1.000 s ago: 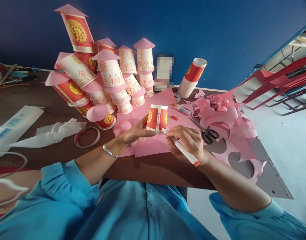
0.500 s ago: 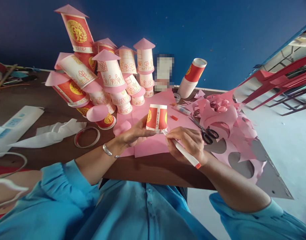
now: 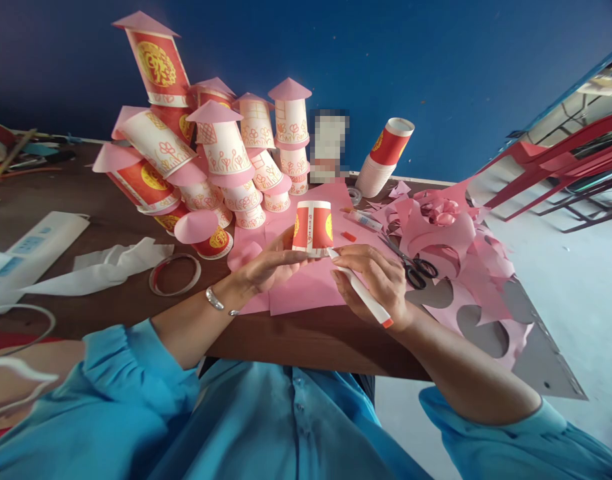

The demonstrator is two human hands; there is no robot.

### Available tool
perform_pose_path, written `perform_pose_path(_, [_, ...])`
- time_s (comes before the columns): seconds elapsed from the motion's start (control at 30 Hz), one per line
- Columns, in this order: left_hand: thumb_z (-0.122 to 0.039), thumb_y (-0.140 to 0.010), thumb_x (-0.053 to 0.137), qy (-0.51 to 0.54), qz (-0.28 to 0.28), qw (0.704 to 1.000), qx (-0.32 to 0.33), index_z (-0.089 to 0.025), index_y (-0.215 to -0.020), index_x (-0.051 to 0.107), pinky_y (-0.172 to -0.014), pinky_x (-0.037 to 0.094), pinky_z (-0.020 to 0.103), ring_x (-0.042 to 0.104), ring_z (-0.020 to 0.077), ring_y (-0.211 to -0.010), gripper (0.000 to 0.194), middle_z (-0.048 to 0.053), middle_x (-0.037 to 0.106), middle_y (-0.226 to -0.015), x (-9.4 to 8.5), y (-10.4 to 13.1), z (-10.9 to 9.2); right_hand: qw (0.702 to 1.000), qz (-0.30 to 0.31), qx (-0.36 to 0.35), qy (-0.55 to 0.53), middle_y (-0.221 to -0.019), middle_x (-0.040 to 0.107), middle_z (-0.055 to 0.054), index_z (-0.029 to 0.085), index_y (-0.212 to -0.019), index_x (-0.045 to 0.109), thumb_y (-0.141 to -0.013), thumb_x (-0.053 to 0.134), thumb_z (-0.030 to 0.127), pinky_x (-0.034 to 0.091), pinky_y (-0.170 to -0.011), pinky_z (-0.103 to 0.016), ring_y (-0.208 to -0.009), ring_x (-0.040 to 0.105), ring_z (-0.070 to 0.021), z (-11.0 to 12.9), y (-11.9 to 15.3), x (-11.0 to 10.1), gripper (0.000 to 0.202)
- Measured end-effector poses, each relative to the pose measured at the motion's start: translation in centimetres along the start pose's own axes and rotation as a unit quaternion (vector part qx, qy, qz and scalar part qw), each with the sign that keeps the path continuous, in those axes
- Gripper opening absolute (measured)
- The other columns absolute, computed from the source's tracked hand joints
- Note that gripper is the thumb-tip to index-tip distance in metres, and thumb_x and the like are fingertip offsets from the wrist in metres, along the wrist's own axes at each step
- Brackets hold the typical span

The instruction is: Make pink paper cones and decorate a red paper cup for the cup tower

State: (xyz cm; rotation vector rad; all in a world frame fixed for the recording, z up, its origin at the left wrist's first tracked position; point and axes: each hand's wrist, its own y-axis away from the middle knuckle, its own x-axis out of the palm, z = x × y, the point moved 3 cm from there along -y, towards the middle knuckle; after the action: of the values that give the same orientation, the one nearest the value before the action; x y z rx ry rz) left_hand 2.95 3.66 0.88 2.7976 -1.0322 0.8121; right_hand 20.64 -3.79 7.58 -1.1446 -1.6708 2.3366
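Note:
A red and white paper cup [image 3: 313,227] with yellow emblems is held by my left hand [image 3: 273,263], whose fingers reach round its lower left side. My right hand [image 3: 379,280] grips a white marker [image 3: 363,298] with an orange end; its tip is at the cup's lower right edge. Pink paper sheets [image 3: 306,293] lie under both hands. To the left stand stacked cups with pink cone tops, such as a white one [image 3: 225,147] with orange flower drawings and a tall red one [image 3: 159,67].
Black-handled scissors [image 3: 416,270] and pink paper scraps [image 3: 436,233] lie on the right. A cup stack [image 3: 379,167] leans behind them. Left are a tape roll [image 3: 175,275], white crumpled film [image 3: 111,263] and a white packet [image 3: 33,250]. Red chairs [image 3: 561,160] stand beyond.
The cup has been raised slightly and turned a little in my left hand. My right hand and the marker have shifted slightly up and left.

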Motion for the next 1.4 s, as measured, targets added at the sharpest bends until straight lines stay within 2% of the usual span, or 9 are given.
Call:
perform_pose_path(0.1, [-0.02,-0.086,0.077,-0.001,-0.009,1.0,-0.011,-0.029,-0.132,0.064,-0.105,0.049,0.038,0.069,0.0211,-0.114,0.049,0.004,0.075,-0.119,0.0,0.1,0.0,1.0,0.001,-0.003,-0.001,-0.09,0.077,-0.008,0.019,-0.108,0.063,-0.093,0.066,0.012,0.067,-0.074,-0.034,-0.085,0.079,-0.0218,0.1,0.0,0.0,0.017])
perform_pose_path(0.2, [-0.022,-0.083,0.081,-0.006,-0.002,1.0,-0.022,-0.029,-0.136,0.061,-0.106,0.049,0.042,0.068,0.0243,-0.116,0.057,0.005,0.074,-0.119,0.3,0.3,-0.2,1.0,0.005,-0.001,-0.009,-0.091,0.078,-0.007,0.02,-0.109,0.063,-0.093,0.065,0.012,0.067,-0.075,-0.033,-0.086,0.079,-0.021,0.2,0.0,0.1,0.018])
perform_pose_path(0.4, [-0.024,-0.077,0.086,-0.048,-0.016,0.997,-0.05,-0.028,-0.141,0.056,-0.1,0.051,0.045,0.068,0.0289,-0.115,0.071,0.007,0.073,-0.118,1.0,0.7,-0.9,0.999,0.004,-0.033,-0.039,-0.086,0.077,-0.009,0.017,-0.106,0.061,-0.093,0.065,0.011,0.066,-0.071,-0.033,-0.081,0.078,-0.0213,0.7,0.0,0.3,0.016])
perform_pose_path(0.57, [-0.028,-0.078,0.086,-0.034,-0.02,0.998,-0.041,-0.028,-0.139,0.058,-0.102,0.051,0.045,0.068,0.0265,-0.111,0.068,0.005,0.073,-0.115,1.2,0.4,-1.0,0.998,-0.005,-0.027,-0.049,-0.077,0.074,-0.005,0.018,-0.102,0.061,-0.091,0.065,0.009,0.063,-0.061,-0.028,-0.068,0.075,-0.0173,0.8,-0.2,-0.1,0.015])
perform_pose_path(0.77, [-0.024,-0.077,0.085,-0.034,-0.02,0.998,-0.05,-0.03,-0.139,0.058,-0.101,0.051,0.044,0.068,0.0246,-0.108,0.068,0.004,0.073,-0.111,0.7,0.4,-0.5,0.999,0.004,-0.019,-0.038,-0.078,0.074,-0.005,0.019,-0.1,0.061,-0.091,0.063,0.008,0.061,-0.059,-0.026,-0.066,0.074,-0.0161,0.8,-0.2,-0.1,0.014])
perform_pose_path(0.97, [-0.023,-0.083,0.081,-0.049,0.0,0.998,-0.042,-0.029,-0.141,0.057,-0.104,0.049,0.045,0.067,0.0273,-0.116,0.064,0.006,0.073,-0.12,0.9,0.6,-0.6,0.999,0.015,-0.012,-0.028,-0.079,0.074,-0.005,0.018,-0.101,0.061,-0.091,0.064,0.008,0.059,-0.058,-0.026,-0.065,0.073,-0.016,0.7,-0.1,0.0,0.014])
perform_pose_path(1.4, [-0.021,-0.079,0.084,-0.044,-0.007,0.998,-0.053,-0.029,-0.14,0.057,-0.104,0.049,0.046,0.067,0.027,-0.114,0.067,0.006,0.072,-0.119,1.0,0.6,-0.7,0.999,0.025,-0.001,-0.035,-0.079,0.074,-0.003,0.019,-0.099,0.061,-0.092,0.064,0.009,0.057,-0.057,-0.025,-0.065,0.072,-0.0154,0.4,0.1,0.4,0.012])
